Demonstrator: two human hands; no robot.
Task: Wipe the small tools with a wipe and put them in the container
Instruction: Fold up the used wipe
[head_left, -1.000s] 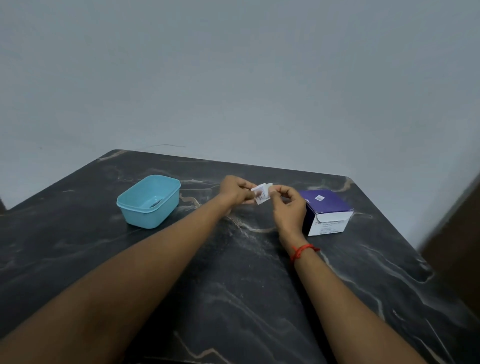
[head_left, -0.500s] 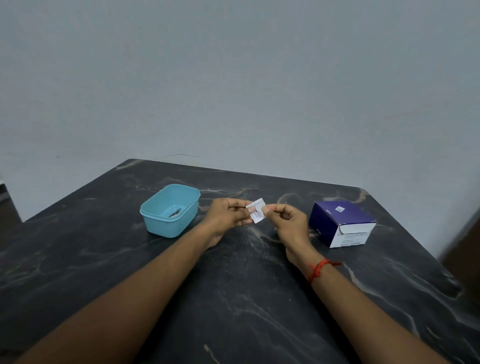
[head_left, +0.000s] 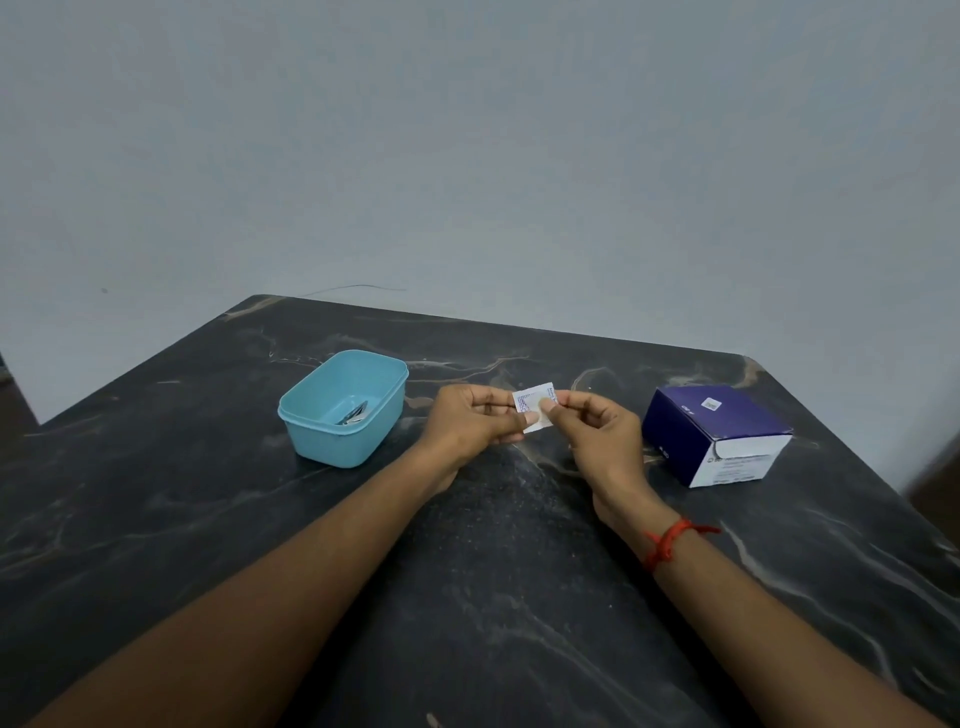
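Flanking both hands on the dark bench (head_left: 493, 597), a teal container (head_left: 332, 441) holding metal tools (head_left: 355, 414) sits left and a purple box (head_left: 714, 431) right; left hand (head_left: 470, 421) and right hand (head_left: 597, 434) pinch a small white wipe packet (head_left: 531, 402) between them.

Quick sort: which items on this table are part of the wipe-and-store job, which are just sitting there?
In the job:
wipe sachet, pinched by left hand and right hand
blue container, metal tools inside

Just there:
purple box, closed, untouched
red wrist thread

Print on the packet (head_left: 534, 406) is way too tiny to read, same for the box (head_left: 714, 434) label. Metal bits in the tub (head_left: 340, 410) are blurry, can't tell what tools.
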